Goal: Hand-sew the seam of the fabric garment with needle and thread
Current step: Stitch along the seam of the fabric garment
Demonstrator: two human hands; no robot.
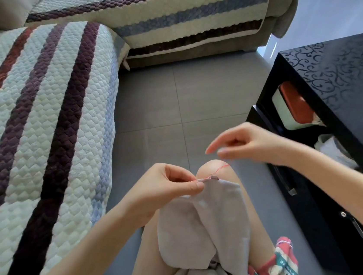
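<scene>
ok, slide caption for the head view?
Left hand pinches the grey garment's top edge over the knee; right hand holds pink thread running from the seam.

Garment (pixel 208 224): pale grey cloth, matt, soft fine weave, creased. Thread (pixel 221 168): pink, thin, matt fibre. Sofa cover (pixel 48 107): plush quilted cloth, bumpy scale-like texture, matt. Floor tiles (pixel 161 108): grey, smooth, slight sheen. Table (pixel 338 74): black, high-gloss, scroll pattern in the top. Red-and-green cloth (pixel 280 259): printed, matt.
</scene>
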